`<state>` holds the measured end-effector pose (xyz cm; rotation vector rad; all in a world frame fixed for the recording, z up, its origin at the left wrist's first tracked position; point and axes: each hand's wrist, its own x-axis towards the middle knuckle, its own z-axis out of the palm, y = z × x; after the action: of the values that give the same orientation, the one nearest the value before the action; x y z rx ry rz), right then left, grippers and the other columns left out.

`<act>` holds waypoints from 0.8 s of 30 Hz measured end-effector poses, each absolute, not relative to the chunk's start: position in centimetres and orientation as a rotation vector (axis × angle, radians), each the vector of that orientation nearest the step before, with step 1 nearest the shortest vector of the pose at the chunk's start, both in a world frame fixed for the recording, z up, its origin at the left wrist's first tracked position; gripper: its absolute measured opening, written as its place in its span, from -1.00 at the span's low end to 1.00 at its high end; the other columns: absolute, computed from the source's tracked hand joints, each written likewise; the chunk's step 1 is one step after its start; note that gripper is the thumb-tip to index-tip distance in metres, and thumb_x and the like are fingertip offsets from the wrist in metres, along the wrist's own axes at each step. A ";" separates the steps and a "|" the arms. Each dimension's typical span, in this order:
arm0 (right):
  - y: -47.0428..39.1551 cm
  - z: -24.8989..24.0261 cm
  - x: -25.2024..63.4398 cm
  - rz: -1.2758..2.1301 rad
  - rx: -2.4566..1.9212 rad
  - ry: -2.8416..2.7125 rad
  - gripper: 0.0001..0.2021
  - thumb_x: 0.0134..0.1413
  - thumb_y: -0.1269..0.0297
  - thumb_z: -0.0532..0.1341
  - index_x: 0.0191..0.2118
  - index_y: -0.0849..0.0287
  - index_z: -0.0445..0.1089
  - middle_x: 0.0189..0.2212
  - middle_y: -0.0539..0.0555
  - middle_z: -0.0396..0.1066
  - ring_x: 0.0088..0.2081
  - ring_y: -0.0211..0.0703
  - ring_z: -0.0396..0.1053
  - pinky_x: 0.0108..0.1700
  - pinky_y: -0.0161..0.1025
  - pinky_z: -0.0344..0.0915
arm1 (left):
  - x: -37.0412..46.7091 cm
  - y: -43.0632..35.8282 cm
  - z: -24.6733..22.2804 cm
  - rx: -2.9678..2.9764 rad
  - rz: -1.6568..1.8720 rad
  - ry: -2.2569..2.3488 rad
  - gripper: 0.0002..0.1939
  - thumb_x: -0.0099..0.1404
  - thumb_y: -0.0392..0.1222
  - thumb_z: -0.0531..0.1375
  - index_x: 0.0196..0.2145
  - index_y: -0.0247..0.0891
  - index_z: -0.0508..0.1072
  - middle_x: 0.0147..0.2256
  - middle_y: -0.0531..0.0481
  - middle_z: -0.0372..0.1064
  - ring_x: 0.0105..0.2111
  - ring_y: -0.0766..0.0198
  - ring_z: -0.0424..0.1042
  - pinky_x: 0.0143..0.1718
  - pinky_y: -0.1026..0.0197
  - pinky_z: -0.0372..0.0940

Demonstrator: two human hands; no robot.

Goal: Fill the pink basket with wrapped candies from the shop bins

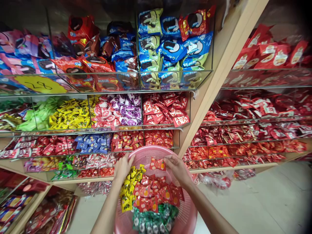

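A pink plastic basket (191,208) holds yellow-wrapped candies (130,185) on its left, red packets (152,191) in the middle and green-wrapped candies (156,219) nearest me. My left hand (122,167) is closed on the basket's left rim, with its fingertips over the edge. Near the far right side of the basket, my right hand (176,167) pinches a red packet (157,164), held above the others.
Shelves with clear dividers stand ahead, filled with wrapped sweets such as yellow candies (71,113) and blue packets (173,50). A slanting wooden post (214,84) separates two shelf sections. Tiled floor (243,201) shows at lower right.
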<state>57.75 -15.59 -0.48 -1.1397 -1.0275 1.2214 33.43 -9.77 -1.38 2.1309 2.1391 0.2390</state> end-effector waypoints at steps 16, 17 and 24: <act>-18.0 -0.7 57.9 1.300 -1.200 -1.452 -0.80 -0.03 0.14 0.16 -0.39 0.18 0.36 -0.51 -0.01 0.35 -0.48 -0.27 0.27 -0.44 -0.34 0.17 | 33.6 -10.0 -1.1 2.118 0.205 2.152 -0.44 0.26 0.21 -0.24 -0.09 -0.14 0.33 -0.33 -0.15 0.45 -0.32 0.11 0.43 -0.36 0.23 0.17; -18.0 -0.8 57.2 1.308 -1.181 -1.508 -0.81 -0.02 0.15 0.15 -0.41 0.18 0.36 -0.50 -0.01 0.35 -0.47 -0.27 0.27 -0.43 -0.35 0.17 | 33.6 -10.0 -1.1 2.122 0.211 2.151 -0.44 0.26 0.21 -0.24 -0.09 -0.13 0.34 -0.33 -0.15 0.45 -0.32 0.10 0.43 -0.36 0.23 0.17; -17.8 -1.5 54.5 1.383 -1.128 -1.707 -0.87 0.00 0.27 0.12 -0.43 0.21 0.35 -0.52 -0.02 0.35 -0.48 -0.29 0.28 -0.45 -0.37 0.17 | 33.6 -10.1 -0.8 2.103 0.204 2.151 -0.46 0.26 0.19 -0.21 -0.06 -0.13 0.32 -0.32 -0.16 0.45 -0.32 0.11 0.43 -0.34 0.23 0.17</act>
<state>54.53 -17.82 -1.49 -1.1280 -1.7070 1.3829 33.62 -10.10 -0.81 2.1034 2.1509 0.2042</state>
